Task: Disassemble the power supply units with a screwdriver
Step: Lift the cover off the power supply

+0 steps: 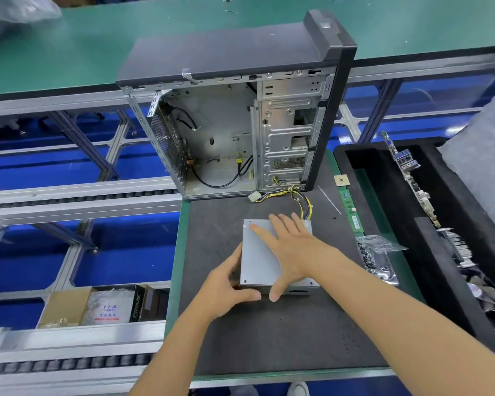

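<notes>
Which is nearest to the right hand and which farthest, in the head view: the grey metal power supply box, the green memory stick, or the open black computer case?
1. Grey metal power supply box: directly under the right hand, which rests on it.
2. Green memory stick: on the mat, to the hand's right.
3. Open black computer case: standing at the mat's far end.

1. The flat, plain silver-grey metal power supply box (262,252) is showing small dark screw holes at its corners.
2. The bundle of yellow, black and purple wires (299,200) is ending in a white plug on the far side of the box.
3. The dark grey, faintly speckled work mat (269,332) is lying on a green table top (175,270).
4. The open computer case with a black shell and bare silver interior (235,124) is showing a perforated mesh pattern on its left wall.
5. The narrow green memory stick (352,210) is lying at the right.
6. The black foam tray (440,252) is sitting at the far right.
</notes>
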Available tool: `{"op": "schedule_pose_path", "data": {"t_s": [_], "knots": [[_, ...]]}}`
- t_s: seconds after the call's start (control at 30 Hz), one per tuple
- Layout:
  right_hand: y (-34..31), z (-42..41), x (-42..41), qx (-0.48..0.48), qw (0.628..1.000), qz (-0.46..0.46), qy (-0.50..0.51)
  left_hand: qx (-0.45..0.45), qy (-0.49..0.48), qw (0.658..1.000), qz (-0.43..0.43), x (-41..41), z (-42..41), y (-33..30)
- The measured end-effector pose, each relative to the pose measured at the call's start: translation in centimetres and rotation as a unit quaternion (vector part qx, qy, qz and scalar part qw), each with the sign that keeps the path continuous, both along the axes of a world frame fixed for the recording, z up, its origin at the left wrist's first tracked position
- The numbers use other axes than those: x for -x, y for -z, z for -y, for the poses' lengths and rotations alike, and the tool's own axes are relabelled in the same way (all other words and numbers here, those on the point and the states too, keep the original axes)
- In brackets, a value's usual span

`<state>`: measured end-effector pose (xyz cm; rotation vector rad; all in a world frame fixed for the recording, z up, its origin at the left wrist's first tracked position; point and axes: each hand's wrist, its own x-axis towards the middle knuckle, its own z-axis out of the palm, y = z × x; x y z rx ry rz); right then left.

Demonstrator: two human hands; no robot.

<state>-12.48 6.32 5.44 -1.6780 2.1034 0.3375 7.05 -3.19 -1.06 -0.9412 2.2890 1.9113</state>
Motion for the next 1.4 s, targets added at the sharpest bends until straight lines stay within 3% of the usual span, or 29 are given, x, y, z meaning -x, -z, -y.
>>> {"op": "schedule_pose_path", "data": {"t_s": [0.17, 0.5, 0.63, 0.93, 1.17, 1.4], "knots": [[-0.6, 0.3, -0.1, 0.013, 1.000, -0.016, -0.013, 0.047, -0.005, 0.999, -0.008, 0.1, 0.2, 0.3], [-1.1, 0.4, -0.5, 0.027, 0.997, -0.059, -0.039, 0.051, -0.020, 0.998, -0.023, 0.2, 0.4, 1.6], [-1.3, 0.1, 0.0, 0.027, 0.999, -0.012, -0.039, 0.082, -0.005, 0.997, 0.004, 0.4, 0.5, 1.2], [-1.2, -0.4, 0.5, 0.026, 0.998, 0.016, -0.051, 0.277, 0.162, 0.946, 0.045, 1.4, 3.7, 1.1], [-0.9, -0.2, 0.9, 0.032, 0.998, 0.037, -0.045, 0.329, 0.247, 0.911, -0.008, 3.1, 4.9, 2.2], [-1.2, -0.2, 0.9, 0.019, 0.998, 0.021, -0.047, 0.313, 0.237, 0.920, 0.006, 3.5, 4.7, 3.0]]}}
